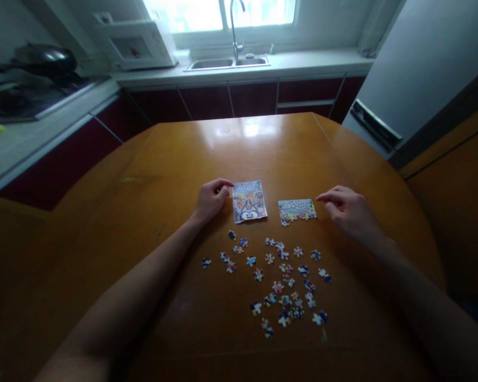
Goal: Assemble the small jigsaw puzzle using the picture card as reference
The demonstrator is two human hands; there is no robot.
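A picture sheet (249,202) with a cartoon print lies flat, slightly creased, on the wooden table. My left hand (214,199) rests at its left side, index fingertip at the upper left edge, thumb a little apart; it grips nothing visible. To the right lies a partly joined jigsaw puzzle (297,209), its top rows connected and its lower edge uneven. My right hand (344,208) is just right of it, index finger stretched toward its upper right corner, nothing held. Several loose puzzle pieces (278,287) are scattered nearer to me, between my forearms.
The wooden table (175,159) has rounded sides. Beyond it stand a counter with a sink (211,64), a faucet (234,32) and a white microwave (137,45). A pan (43,58) sits on the stove at left, and a refrigerator (422,69) stands at right.
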